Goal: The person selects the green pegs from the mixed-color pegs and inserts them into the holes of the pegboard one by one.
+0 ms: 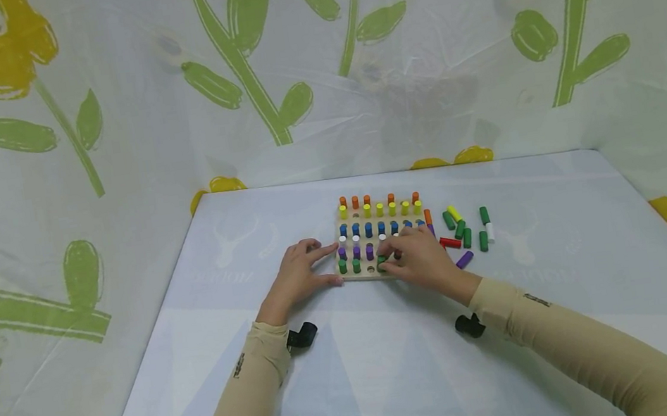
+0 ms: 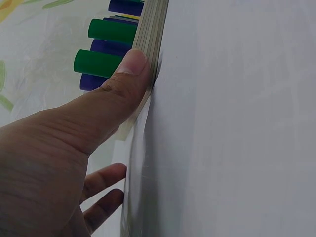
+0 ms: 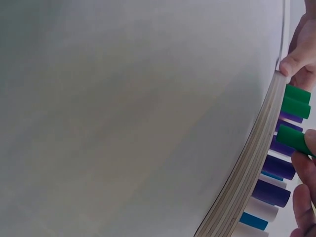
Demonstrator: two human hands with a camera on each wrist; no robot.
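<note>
A wooden pegboard [image 1: 360, 274] lies flat on the pale table [image 1: 397, 384], near its middle, and is filled with upright pegs in rows by colour: orange at the far edge, then yellow, blue, white, purple, and green nearest the person.

The left hand [image 1: 301, 275] is laid against the board's left edge. In the left wrist view its thumb [image 2: 129, 74] is seen pressed flat on the layered side of the board, just beside 2 green pegs, with the other fingers held loosely straight; nothing is gripped.

The right hand [image 1: 420, 257] is held over the near right part of the board. A green peg [image 3: 295, 139] is pinched between its fingertips (this is clearest in the right wrist view), and the peg is seen standing at the front row, next to the 2 green pegs [image 3: 297, 100] already seated there. Whether its lower end is fully down in a hole cannot be told.

To the right of the board, loose pegs are scattered on the table: several green ones [image 1: 467, 237], a red one [image 1: 450, 243], a yellow one [image 1: 454, 213], a white one [image 1: 490, 231] and a purple one [image 1: 464, 260] lying just beside the right wrist.

Beige sleeves [image 1: 582, 336] are worn on both arms, and a small black device [image 1: 302, 335] is strapped at each wrist.
</note>
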